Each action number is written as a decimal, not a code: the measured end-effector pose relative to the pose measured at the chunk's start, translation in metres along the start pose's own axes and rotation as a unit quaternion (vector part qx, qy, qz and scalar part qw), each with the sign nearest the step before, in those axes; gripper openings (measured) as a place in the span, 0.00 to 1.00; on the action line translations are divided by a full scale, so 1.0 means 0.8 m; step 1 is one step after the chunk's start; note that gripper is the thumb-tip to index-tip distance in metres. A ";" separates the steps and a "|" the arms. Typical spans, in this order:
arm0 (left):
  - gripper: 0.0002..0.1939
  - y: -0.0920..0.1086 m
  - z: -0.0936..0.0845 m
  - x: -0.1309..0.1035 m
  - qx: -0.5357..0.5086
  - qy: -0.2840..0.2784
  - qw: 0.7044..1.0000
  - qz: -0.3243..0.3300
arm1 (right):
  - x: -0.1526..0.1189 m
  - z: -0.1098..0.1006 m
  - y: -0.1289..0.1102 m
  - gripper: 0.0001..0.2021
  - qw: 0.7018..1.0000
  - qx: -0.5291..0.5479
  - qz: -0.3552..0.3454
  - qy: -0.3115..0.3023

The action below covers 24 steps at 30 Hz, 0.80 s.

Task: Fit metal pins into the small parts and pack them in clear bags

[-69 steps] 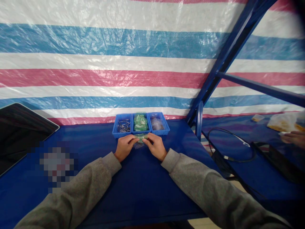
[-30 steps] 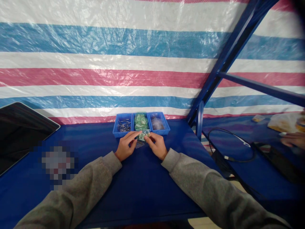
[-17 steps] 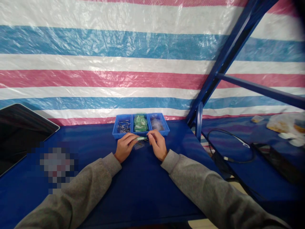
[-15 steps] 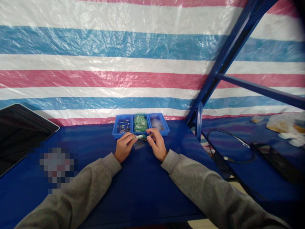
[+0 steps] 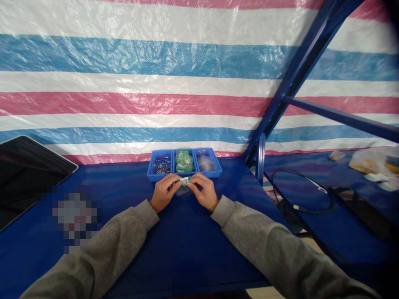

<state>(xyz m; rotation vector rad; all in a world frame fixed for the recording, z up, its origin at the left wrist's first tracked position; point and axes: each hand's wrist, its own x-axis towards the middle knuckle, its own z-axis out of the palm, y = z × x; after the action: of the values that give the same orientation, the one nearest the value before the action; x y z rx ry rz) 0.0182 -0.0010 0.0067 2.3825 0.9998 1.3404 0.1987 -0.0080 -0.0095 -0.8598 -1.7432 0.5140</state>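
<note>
In the head view, a small green-and-white packet is stretched between my two hands, just in front of the blue bins. My left hand pinches its left end between thumb and fingers. On the other end my right hand has closed in the same way. Partly hidden under the packet is a small clear plastic bag. Behind my hands stand three joined blue bins: metal screw-like pieces at left, green packets in the middle, clear plastic bags at right.
The blue table runs under both forearms. A dark flat screen leans in at the left, near a blurred patch. To the right are a blue metal frame, a looped black cable and plastic bags on another surface.
My right hand has moved slightly left and down, its fingers closing on the packet's right end. The packet is now held at both ends. My left hand has barely moved.
</note>
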 end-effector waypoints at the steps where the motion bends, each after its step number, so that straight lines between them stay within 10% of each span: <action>1: 0.09 0.000 0.000 0.000 -0.002 -0.002 1.000 0.000 | 0.000 0.000 0.000 0.10 1.000 0.001 -0.001 0.001; 24: 0.09 0.004 -0.002 0.003 -0.017 -0.029 0.999 0.012 | 0.000 -0.004 -0.007 0.10 1.000 -0.007 0.003 0.002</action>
<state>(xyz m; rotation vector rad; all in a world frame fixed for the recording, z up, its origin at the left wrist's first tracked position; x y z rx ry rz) 0.0194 -0.0016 0.0109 2.4007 0.9300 1.2790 0.1999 -0.0120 -0.0044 -0.8756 -1.7434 0.5053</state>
